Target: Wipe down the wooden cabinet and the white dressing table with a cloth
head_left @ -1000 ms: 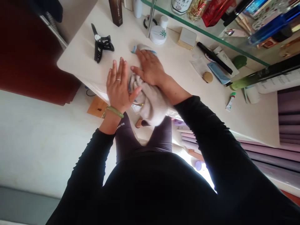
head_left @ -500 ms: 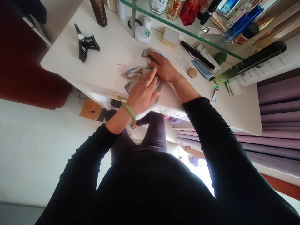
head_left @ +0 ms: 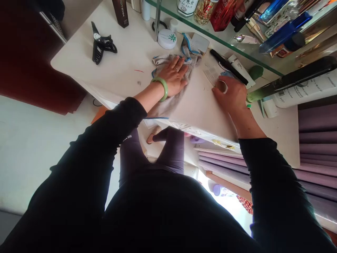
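A grey cloth with blue edging (head_left: pixel 164 60) lies spread on the white dressing table (head_left: pixel 118 70), and one end hangs over the front edge. My left hand (head_left: pixel 173 75), with a ring and a green bangle, presses flat on the cloth with fingers stretched out. My right hand (head_left: pixel 231 96) rests further right on the tabletop, away from the cloth. Its fingers are curled around a small item that I cannot make out. It sits beside a black brush (head_left: pixel 226 65) and a long dark green bottle (head_left: pixel 289 79) lying on its side.
A black hair clip (head_left: pixel 101 45) lies at the table's left. A round white jar (head_left: pixel 167 38), a brown box (head_left: pixel 121 12) and a small square box (head_left: pixel 201 42) stand at the back. A glass shelf (head_left: pixel 223 40) crowded with bottles hangs above. Purple drawers are at the right.
My right hand has let go of the cloth and moved right to the items by the brush. My left hand has slid the cloth towards the back of the table.
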Available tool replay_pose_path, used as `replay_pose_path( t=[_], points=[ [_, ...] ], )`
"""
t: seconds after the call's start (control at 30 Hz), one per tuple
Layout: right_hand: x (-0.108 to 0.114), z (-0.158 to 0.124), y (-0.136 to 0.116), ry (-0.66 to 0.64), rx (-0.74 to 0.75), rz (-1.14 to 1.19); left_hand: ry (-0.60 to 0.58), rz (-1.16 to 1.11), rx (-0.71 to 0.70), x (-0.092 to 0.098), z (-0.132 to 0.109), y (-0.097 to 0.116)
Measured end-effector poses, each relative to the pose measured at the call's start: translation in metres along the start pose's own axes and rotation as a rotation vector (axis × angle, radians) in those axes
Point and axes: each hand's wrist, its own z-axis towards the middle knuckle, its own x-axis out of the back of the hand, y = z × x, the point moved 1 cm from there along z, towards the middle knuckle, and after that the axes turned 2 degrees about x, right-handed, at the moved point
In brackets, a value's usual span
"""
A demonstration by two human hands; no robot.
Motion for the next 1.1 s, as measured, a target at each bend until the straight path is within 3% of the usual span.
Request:
replay_pose_path(
  t=[0.13, 0.33, 0.43, 0.5, 0.6, 0.7, 0.9, 1.1],
  points=[
    [-0.001, 0.005, -0.016, -0.013, 0.004, -0.013, 0.01, -0.033, 0.051, -0.009, 0.003, -0.001],
    [0.013, -0.023, -0.047, -0.031, 0.141, 0.106, 0.031, -0.079, -0.018, -0.017, 0.009, -0.015],
    [0.021, -0.028, -0.039, 0.007, 0.122, 0.128, 0.045, -0.111, -0.007, -0.023, 0.014, -0.017],
    [0.023, -0.026, -0.025, -0.046, 0.093, 0.104, 0.051, -0.1, -0.005, -0.024, 0.014, -0.015],
    [0.02, -0.025, -0.007, -0.131, 0.098, 0.082, 0.043, -0.043, -0.001, -0.019, 0.009, -0.009],
    [0.017, -0.025, -0.002, -0.108, 0.082, 0.076, 0.038, 0.004, 0.045, -0.01, 0.002, 0.0],
    [0.007, -0.005, -0.012, -0.022, 0.024, 0.168, 0.07, 0.086, 0.035, 0.005, -0.006, 0.009],
    [0.0, 0.026, -0.033, -0.117, -0.002, 0.109, 0.154, -0.089, -0.014, 0.006, -0.008, 0.003]
  ],
)
